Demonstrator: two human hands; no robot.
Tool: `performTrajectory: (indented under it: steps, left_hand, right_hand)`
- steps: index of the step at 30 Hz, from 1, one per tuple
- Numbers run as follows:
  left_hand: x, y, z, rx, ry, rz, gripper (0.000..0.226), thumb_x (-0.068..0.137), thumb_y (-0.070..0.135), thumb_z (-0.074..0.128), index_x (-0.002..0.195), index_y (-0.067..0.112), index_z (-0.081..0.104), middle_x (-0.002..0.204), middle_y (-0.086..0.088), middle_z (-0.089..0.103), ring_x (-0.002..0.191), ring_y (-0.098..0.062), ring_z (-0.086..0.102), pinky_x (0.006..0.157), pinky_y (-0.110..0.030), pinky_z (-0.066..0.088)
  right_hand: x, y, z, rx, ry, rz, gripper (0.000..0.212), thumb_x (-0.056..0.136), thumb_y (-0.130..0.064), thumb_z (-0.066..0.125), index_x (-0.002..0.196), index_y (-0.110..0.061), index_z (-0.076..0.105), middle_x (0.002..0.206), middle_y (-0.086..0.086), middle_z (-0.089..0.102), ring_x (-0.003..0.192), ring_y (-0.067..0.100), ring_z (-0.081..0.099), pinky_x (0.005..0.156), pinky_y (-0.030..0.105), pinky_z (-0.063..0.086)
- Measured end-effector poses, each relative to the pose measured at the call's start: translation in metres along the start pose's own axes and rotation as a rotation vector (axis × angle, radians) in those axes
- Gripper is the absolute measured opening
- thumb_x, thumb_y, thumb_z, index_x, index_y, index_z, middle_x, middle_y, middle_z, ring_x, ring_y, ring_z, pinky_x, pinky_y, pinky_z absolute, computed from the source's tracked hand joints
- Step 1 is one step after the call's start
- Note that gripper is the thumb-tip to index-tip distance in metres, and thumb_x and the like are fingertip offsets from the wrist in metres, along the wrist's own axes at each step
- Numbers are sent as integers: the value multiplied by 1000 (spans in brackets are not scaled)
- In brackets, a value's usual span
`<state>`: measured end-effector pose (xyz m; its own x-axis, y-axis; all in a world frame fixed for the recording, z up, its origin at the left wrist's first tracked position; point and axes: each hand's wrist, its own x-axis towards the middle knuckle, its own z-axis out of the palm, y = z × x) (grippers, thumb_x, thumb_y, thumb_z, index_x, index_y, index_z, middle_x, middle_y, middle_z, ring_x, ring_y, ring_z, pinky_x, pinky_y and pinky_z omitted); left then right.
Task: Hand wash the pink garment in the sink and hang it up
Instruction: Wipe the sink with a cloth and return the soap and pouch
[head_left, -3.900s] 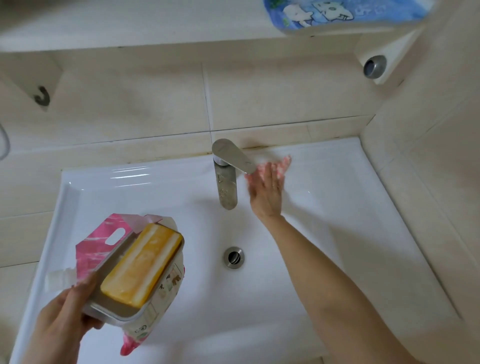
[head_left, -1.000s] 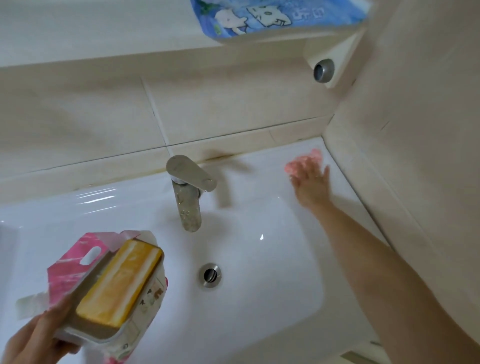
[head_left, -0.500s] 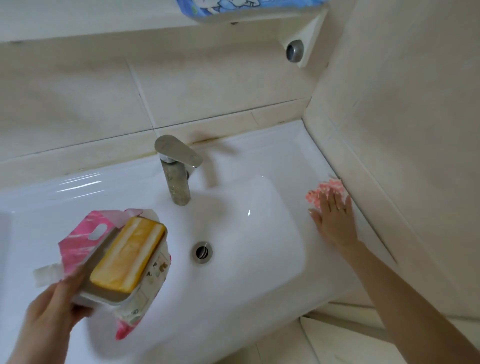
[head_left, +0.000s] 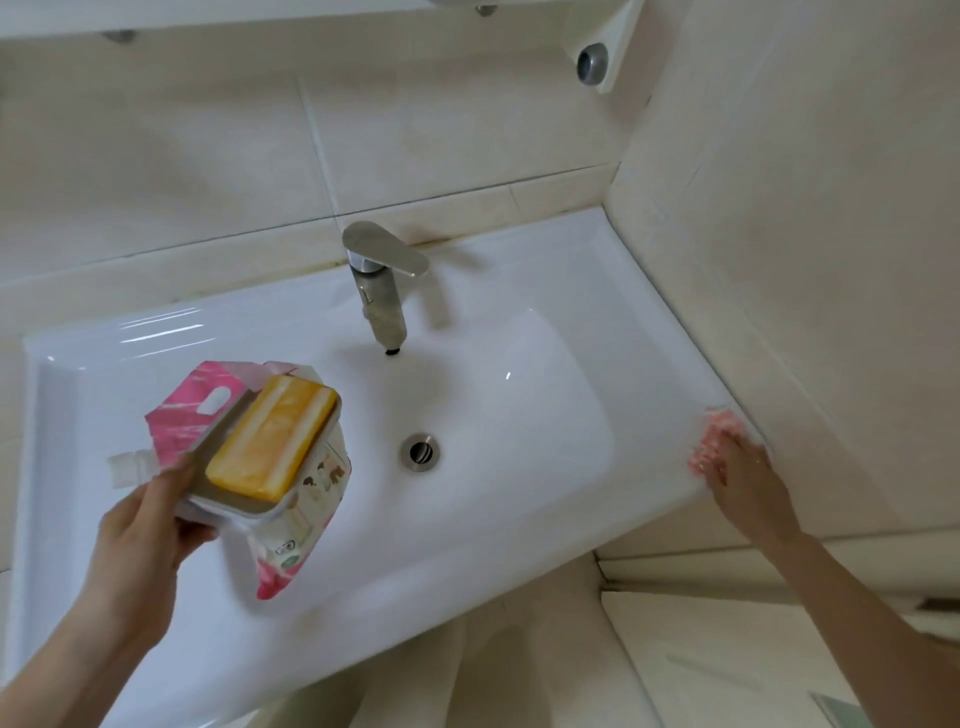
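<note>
A small pink garment (head_left: 719, 423) lies bunched on the right ledge of the white sink (head_left: 519, 493), against the wall. My right hand (head_left: 743, 478) rests flat on it, fingers spread, pressing it to the ledge. My left hand (head_left: 145, 519) grips a white soap dish (head_left: 244, 506) carrying a yellow soap bar (head_left: 272, 439), together with a pink and white pouch (head_left: 291, 530) underneath, held above the left part of the basin.
A steel faucet (head_left: 382, 291) stands at the back centre of the sink, with no water running. The drain (head_left: 420, 451) sits in the basin's middle. Tiled walls close in behind and on the right. A white bracket (head_left: 597, 52) hangs at upper right.
My right hand slid the pink garment from beside the faucet along the back ledge and down the right ledge toward the front corner. My left hand kept holding the soap dish and pouch.
</note>
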<state>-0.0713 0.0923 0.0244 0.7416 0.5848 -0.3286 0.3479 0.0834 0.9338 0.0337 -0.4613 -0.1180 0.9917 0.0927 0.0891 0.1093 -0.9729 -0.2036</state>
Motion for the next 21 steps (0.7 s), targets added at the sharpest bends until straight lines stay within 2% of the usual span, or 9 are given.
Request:
performTrajectory:
  steps: [3, 6, 7, 9, 11, 14, 18, 19, 21]
  left_hand:
    - [4, -2, -15, -33, 30, -7, 27, 98, 24, 46, 77, 12, 58, 49, 10, 56, 53, -7, 49, 47, -11, 44]
    - [5, -2, -29, -57, 38, -11, 25, 99, 23, 45, 81, 14, 59, 69, 0, 57, 67, -15, 48, 57, -19, 47]
    - [5, -1, -33, -64, 40, -13, 24, 99, 23, 45, 81, 14, 59, 72, -2, 57, 70, -16, 49, 62, -23, 46]
    - [5, 0, -44, -78, 54, -16, 25, 99, 22, 45, 79, 14, 58, 63, 5, 59, 68, -15, 48, 65, -27, 41]
    - [6, -1, -56, -86, 73, -18, 27, 98, 21, 45, 76, 13, 56, 50, 13, 56, 61, -11, 47, 61, -23, 40]
    - [7, -3, -79, -104, 110, -10, 29, 99, 21, 43, 72, 13, 53, 45, 14, 52, 47, -1, 47, 49, -13, 41]
    - [9, -6, -109, -124, 177, -20, 30, 98, 21, 44, 70, 14, 51, 44, 14, 53, 43, 1, 48, 49, -14, 41]
    - [10, -6, -116, -131, 185, -23, 30, 98, 21, 44, 71, 14, 52, 46, 14, 54, 45, 1, 50, 53, -16, 43]
    - [11, -6, -131, -150, 195, -27, 28, 98, 22, 43, 74, 15, 55, 50, 13, 58, 49, 2, 54, 57, -18, 46]
  right_hand:
    - [-14, -48, 0, 105, -6, 81, 38, 92, -34, 48, 116, -6, 58, 116, 16, 63, 102, 37, 62, 81, 41, 50]
    - [-36, -99, 6, 143, 37, 50, 30, 95, -33, 49, 112, -11, 61, 104, 9, 69, 89, 31, 67, 72, 41, 54]
    - [-44, -116, 8, 144, 45, 32, 35, 97, -37, 43, 108, -11, 64, 101, 8, 70, 86, 29, 68, 69, 38, 55]
    - [-57, -149, 11, 139, 77, -17, 52, 99, -44, 29, 105, -10, 68, 100, 8, 72, 86, 27, 69, 66, 33, 55]
    - [-72, -180, 17, 145, 93, -87, 57, 100, -45, 26, 107, -9, 69, 104, 8, 71, 93, 25, 68, 71, 30, 55]
    - [-92, -229, 27, 276, -10, -171, 45, 98, -40, 35, 118, -13, 64, 112, 4, 69, 101, 17, 62, 85, 20, 44]
    - [-113, -297, 25, 433, -133, -272, 35, 97, -41, 38, 122, -26, 57, 115, -18, 60, 92, -9, 52, 80, 0, 36]
    - [-117, -310, 27, 467, -173, -291, 39, 97, -45, 36, 123, -27, 59, 116, -20, 59, 94, -8, 54, 82, 1, 37]
    - [-125, -335, 37, 513, -267, -327, 38, 96, -47, 37, 122, -34, 61, 120, -20, 61, 101, -3, 59, 87, 15, 50]
